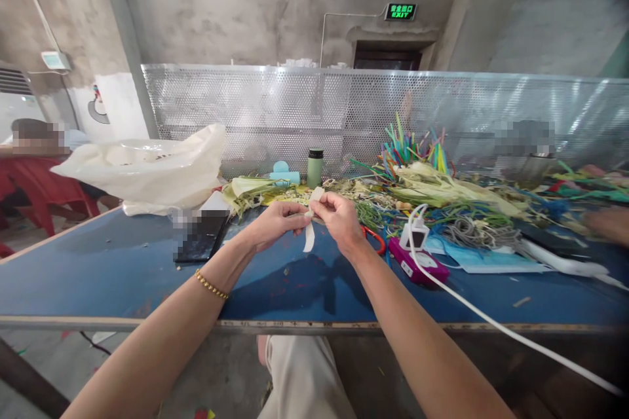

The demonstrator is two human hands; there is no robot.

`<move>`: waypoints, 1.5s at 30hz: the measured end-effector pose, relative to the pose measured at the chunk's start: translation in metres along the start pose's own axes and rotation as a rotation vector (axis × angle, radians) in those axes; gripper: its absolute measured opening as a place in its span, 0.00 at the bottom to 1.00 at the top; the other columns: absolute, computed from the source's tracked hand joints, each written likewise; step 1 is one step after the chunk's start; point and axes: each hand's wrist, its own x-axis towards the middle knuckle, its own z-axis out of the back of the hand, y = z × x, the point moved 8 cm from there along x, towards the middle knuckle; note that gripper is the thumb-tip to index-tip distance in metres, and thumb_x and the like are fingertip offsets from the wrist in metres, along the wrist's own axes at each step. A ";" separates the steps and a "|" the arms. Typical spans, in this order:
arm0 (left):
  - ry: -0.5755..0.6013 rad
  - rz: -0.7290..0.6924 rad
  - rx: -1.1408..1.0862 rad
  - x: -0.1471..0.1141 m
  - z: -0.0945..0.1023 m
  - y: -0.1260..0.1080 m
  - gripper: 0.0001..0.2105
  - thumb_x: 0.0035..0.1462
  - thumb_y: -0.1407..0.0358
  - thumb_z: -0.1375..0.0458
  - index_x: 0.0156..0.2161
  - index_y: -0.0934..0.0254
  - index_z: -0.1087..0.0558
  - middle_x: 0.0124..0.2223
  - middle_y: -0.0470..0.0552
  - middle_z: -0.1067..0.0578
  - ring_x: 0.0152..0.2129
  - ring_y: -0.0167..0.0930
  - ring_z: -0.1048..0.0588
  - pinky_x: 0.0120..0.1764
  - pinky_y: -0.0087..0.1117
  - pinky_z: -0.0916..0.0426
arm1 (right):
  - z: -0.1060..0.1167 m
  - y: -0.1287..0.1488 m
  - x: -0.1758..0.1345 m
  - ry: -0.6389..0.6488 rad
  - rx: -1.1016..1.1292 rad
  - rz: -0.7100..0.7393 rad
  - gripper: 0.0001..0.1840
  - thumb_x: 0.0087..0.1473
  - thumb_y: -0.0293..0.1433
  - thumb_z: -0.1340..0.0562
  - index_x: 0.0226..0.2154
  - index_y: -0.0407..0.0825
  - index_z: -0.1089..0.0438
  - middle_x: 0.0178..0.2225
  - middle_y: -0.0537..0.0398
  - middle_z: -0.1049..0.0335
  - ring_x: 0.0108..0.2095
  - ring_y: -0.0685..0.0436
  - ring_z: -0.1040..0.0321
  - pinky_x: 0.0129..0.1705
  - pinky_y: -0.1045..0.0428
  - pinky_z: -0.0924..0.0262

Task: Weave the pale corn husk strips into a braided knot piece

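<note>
A narrow pale strip, looking like corn husk, is pinched between my two hands above the table. One end hangs down; a short piece stands up over the fingertips. My left hand closes its thumb and fingers on the strip from the left. From the other side my right hand grips it by the upper part, fingertips nearly touching the left ones. Fingers partly hide the middle of the strip, so I cannot tell whether it is knotted or folded there. Behind the hands lie pale green corn husks.
The blue table also bears a white plastic bag, a dark tablet-like device, a green bottle, red-handled scissors, a purple power strip with a white cable, and colourful stems. Another person's hand reaches in at right.
</note>
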 end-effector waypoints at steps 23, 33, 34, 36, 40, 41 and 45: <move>-0.246 0.005 -0.096 0.007 0.032 0.013 0.13 0.48 0.60 0.36 0.24 0.67 0.31 0.18 0.44 0.35 0.17 0.23 0.39 0.24 0.27 0.48 | -0.018 0.011 -0.006 0.174 -0.355 0.096 0.09 0.48 0.27 0.41 0.19 0.46 0.34 0.19 0.58 0.34 0.23 0.51 0.41 0.27 0.55 0.48; -0.245 0.024 -0.220 0.005 0.033 0.013 0.12 0.47 0.61 0.34 0.28 0.70 0.28 0.18 0.44 0.35 0.17 0.22 0.39 0.24 0.26 0.48 | -0.023 0.014 -0.011 0.222 -0.391 0.110 0.09 0.47 0.26 0.42 0.18 0.46 0.35 0.19 0.59 0.35 0.22 0.51 0.41 0.27 0.55 0.50; -0.241 0.027 -0.227 0.005 0.032 0.013 0.12 0.47 0.62 0.34 0.28 0.70 0.28 0.18 0.44 0.35 0.17 0.22 0.39 0.24 0.26 0.47 | -0.025 0.015 -0.011 0.231 -0.407 0.112 0.09 0.47 0.25 0.42 0.18 0.46 0.35 0.19 0.59 0.35 0.22 0.51 0.41 0.27 0.55 0.50; -0.221 0.033 -0.239 0.005 0.030 0.012 0.12 0.47 0.62 0.33 0.28 0.70 0.28 0.19 0.45 0.35 0.18 0.22 0.38 0.24 0.26 0.46 | -0.026 0.015 -0.013 0.242 -0.436 0.110 0.09 0.47 0.25 0.42 0.18 0.46 0.35 0.18 0.59 0.36 0.22 0.51 0.42 0.27 0.55 0.51; -0.151 0.051 -0.292 0.004 0.025 0.008 0.12 0.45 0.65 0.32 0.31 0.73 0.25 0.23 0.47 0.31 0.20 0.22 0.36 0.26 0.27 0.43 | -0.025 0.015 -0.012 0.206 -0.433 0.093 0.09 0.46 0.26 0.41 0.17 0.46 0.36 0.17 0.60 0.39 0.21 0.52 0.44 0.27 0.55 0.51; -0.132 0.056 -0.310 0.005 0.024 0.008 0.12 0.45 0.66 0.32 0.32 0.74 0.24 0.24 0.48 0.30 0.20 0.22 0.35 0.27 0.27 0.42 | -0.023 0.015 -0.012 0.191 -0.432 0.087 0.09 0.46 0.26 0.41 0.17 0.46 0.36 0.17 0.60 0.39 0.21 0.52 0.44 0.27 0.55 0.51; -0.123 0.054 -0.348 0.005 0.024 0.009 0.13 0.47 0.65 0.33 0.35 0.74 0.24 0.24 0.50 0.28 0.22 0.24 0.32 0.28 0.27 0.40 | -0.021 0.012 -0.010 0.164 -0.443 0.069 0.10 0.45 0.27 0.41 0.16 0.46 0.36 0.17 0.60 0.40 0.21 0.52 0.45 0.27 0.55 0.52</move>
